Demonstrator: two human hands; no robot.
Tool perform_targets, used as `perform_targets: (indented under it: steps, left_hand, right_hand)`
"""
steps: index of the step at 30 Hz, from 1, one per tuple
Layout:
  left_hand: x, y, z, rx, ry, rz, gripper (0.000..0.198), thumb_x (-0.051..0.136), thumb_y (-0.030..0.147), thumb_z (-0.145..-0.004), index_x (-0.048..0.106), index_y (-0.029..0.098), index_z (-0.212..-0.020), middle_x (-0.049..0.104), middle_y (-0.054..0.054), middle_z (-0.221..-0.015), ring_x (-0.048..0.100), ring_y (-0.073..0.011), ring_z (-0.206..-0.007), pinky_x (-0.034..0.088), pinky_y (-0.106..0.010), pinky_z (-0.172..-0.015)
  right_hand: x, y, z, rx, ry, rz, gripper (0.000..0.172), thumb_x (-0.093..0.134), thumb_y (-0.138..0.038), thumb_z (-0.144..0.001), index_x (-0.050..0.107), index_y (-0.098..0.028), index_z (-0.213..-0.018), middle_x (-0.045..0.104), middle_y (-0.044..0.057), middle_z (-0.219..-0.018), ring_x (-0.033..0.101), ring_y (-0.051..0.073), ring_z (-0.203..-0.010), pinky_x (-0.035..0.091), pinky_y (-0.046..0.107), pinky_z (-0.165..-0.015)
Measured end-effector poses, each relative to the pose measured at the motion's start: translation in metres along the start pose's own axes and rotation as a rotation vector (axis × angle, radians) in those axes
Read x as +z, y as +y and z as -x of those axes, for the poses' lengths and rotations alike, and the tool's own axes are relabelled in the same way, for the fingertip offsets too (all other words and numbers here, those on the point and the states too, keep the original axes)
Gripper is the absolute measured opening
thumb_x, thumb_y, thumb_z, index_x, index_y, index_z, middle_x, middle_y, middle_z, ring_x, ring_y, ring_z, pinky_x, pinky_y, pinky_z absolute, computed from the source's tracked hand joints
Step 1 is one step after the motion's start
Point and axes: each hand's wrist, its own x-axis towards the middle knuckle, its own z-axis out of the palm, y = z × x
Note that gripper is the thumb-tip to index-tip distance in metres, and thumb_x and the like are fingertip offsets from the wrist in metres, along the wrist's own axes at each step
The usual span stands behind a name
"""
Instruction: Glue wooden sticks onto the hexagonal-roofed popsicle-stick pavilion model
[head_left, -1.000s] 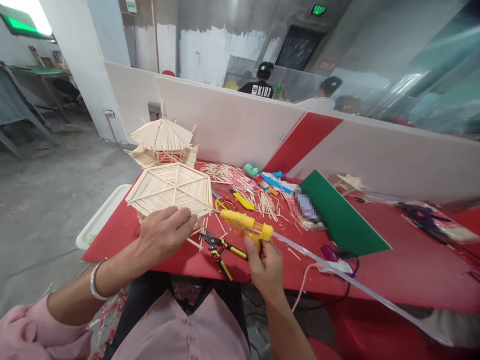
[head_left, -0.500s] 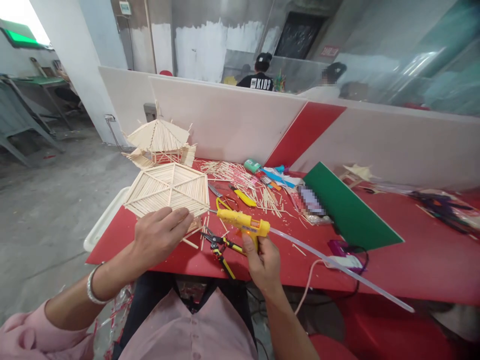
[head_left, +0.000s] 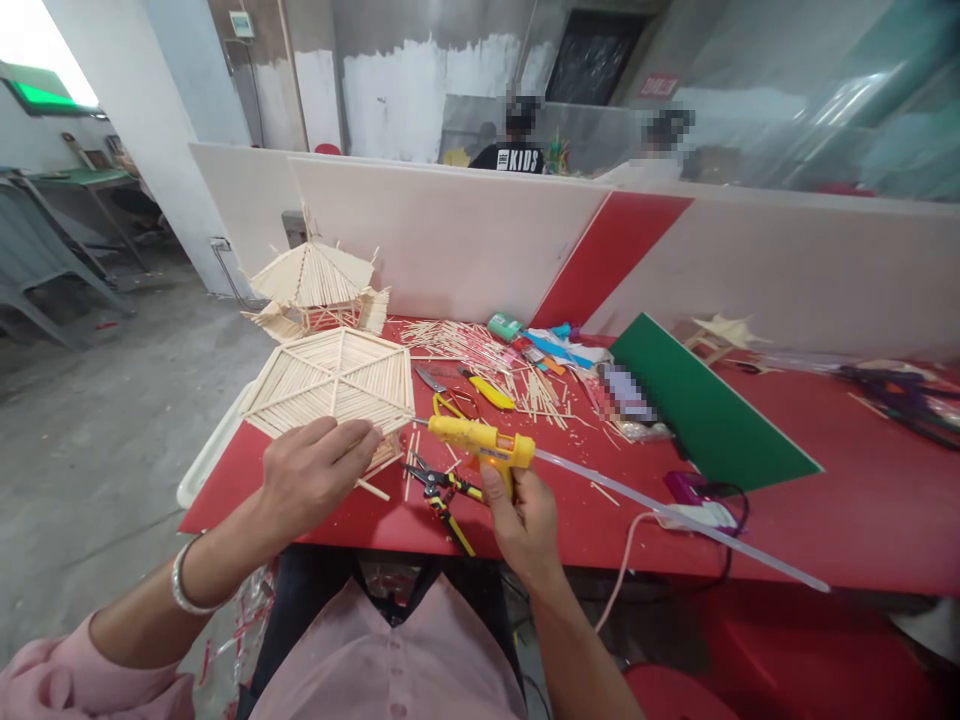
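Observation:
In the head view, a hexagonal wooden stick panel with spokes lies at the left, over a partly hidden stick structure. My left hand is closed on its front edge; the fingertips near the right corner hide what they pinch. My right hand grips a yellow hot glue gun, its nozzle pointing left at that same corner. A long clear glue stick sticks out of the gun's back. Below the gun lie black-and-yellow pliers, partly behind my right hand.
Scissors, a yellow-handled cutter and loose sticks lie on the red table. A stick pavilion model stands behind the panel. A green board leans at the right, near a power strip.
The whole view has shifted slightly. Both hands, the glue gun and the panel keep nearly the same positions relative to one another.

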Motion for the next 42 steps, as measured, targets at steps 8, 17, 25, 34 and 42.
perform_targets:
  steps: [8,17,25,34,42]
  left_hand:
    - [0.0018,-0.0004,0.0024,-0.011,-0.006,0.005,0.02,0.059,0.005,-0.087,0.066,0.021,-0.098,0.075,0.002,-0.09,0.055,-0.0103,-0.062,0.034,-0.026,-0.051]
    - [0.0012,-0.0006,0.0032,-0.013,-0.005,-0.002,0.018,0.06,0.007,-0.087,0.066,0.021,-0.098,0.075,0.002,-0.09,0.054,-0.0096,-0.061,0.034,-0.025,-0.052]
    - [0.0011,-0.0004,0.002,-0.01,0.0,-0.002,0.018,0.061,0.006,-0.086,0.066,0.02,-0.096,0.075,0.002,-0.09,0.054,-0.0102,-0.061,0.034,-0.025,-0.05]
    - [0.0021,0.0001,0.0026,-0.013,0.005,0.022,0.015,0.062,0.007,-0.086,0.067,0.02,-0.094,0.075,0.002,-0.09,0.056,-0.0095,-0.063,0.036,-0.024,-0.051]
    - [0.0019,-0.001,0.0028,-0.001,-0.016,0.025,0.018,0.059,0.007,-0.087,0.065,0.021,-0.097,0.075,0.002,-0.091,0.059,-0.0087,-0.065,0.039,-0.023,-0.053]
  right_hand:
    - [-0.0011,-0.0003,0.0005,0.007,-0.005,-0.003,0.035,0.053,-0.047,-0.092,0.059,-0.019,-0.072,0.042,-0.006,-0.053,0.037,0.01,-0.047,0.03,0.024,-0.046]
    - [0.0005,-0.0021,-0.0017,-0.006,-0.005,-0.001,0.035,0.052,-0.047,-0.092,0.06,-0.019,-0.074,0.047,-0.005,-0.055,0.041,0.011,-0.049,0.032,0.025,-0.047]
    - [-0.0011,-0.0039,-0.0018,-0.011,0.001,0.014,0.036,0.053,-0.048,-0.091,0.059,-0.019,-0.071,0.048,-0.004,-0.055,0.042,0.01,-0.048,0.032,0.025,-0.047]
    - [0.0005,-0.0052,-0.002,-0.004,0.004,-0.003,0.036,0.054,-0.047,-0.091,0.058,-0.019,-0.069,0.046,-0.005,-0.054,0.041,0.01,-0.049,0.033,0.024,-0.047]
    - [0.0019,-0.0034,-0.0004,-0.008,0.013,0.005,0.035,0.054,-0.047,-0.091,0.059,-0.018,-0.072,0.05,-0.004,-0.057,0.044,0.011,-0.05,0.034,0.025,-0.048]
